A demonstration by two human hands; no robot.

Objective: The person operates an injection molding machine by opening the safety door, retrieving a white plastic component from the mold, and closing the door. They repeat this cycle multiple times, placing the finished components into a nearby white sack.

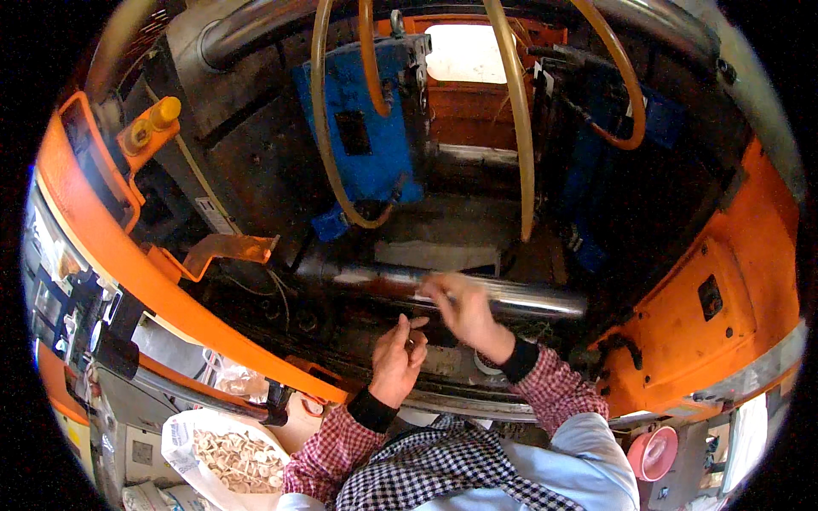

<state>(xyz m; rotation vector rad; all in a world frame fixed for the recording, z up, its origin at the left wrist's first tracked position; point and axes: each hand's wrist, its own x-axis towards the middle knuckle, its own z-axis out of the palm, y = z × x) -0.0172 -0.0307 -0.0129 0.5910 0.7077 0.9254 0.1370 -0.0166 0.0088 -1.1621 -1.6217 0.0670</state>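
Note:
My left hand (399,361) is raised in front of the machine opening, its fingers curled in toward the thumb. What it holds, if anything, is too small to make out. To its right and a little farther off, my right hand (467,313) is smeared by motion, so its grip does not show. It passes in front of a shiny metal bar (545,300) that runs across the machine. Beyond the bar stand a blue mould block (375,140) and, on the right, a darker blue block (579,162).
Yellowish hoses (517,128) hang into the opening. An orange guard frame (230,336) curves along the left, with a bent orange bracket (223,249); an orange panel (694,315) is on the right. A white sack (181,439) holds small beige pieces. A pink bucket (654,451) stands lower right.

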